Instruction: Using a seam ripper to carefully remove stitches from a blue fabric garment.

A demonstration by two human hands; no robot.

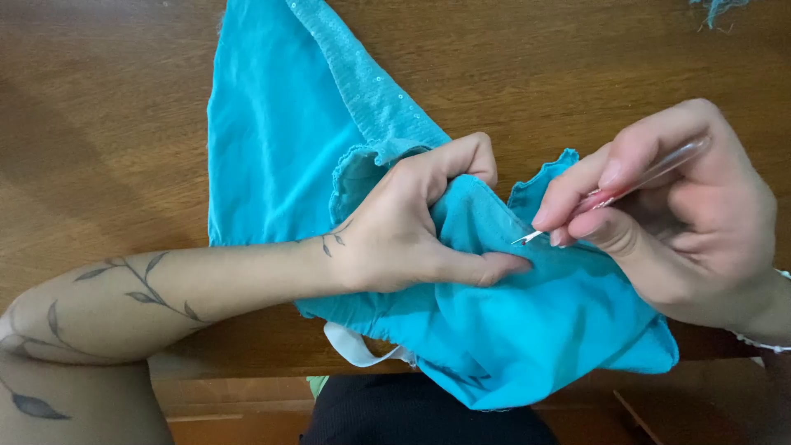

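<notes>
The left hand (412, 222) is closed on a fold of the turquoise cloth (280, 140), which lies on the wooden table (107, 107) and hangs over its near edge. The right hand (676, 214), at 3 o'clock from the left one, pinches a seam ripper (610, 194); its metal tip touches the cloth near the left thumb.
</notes>
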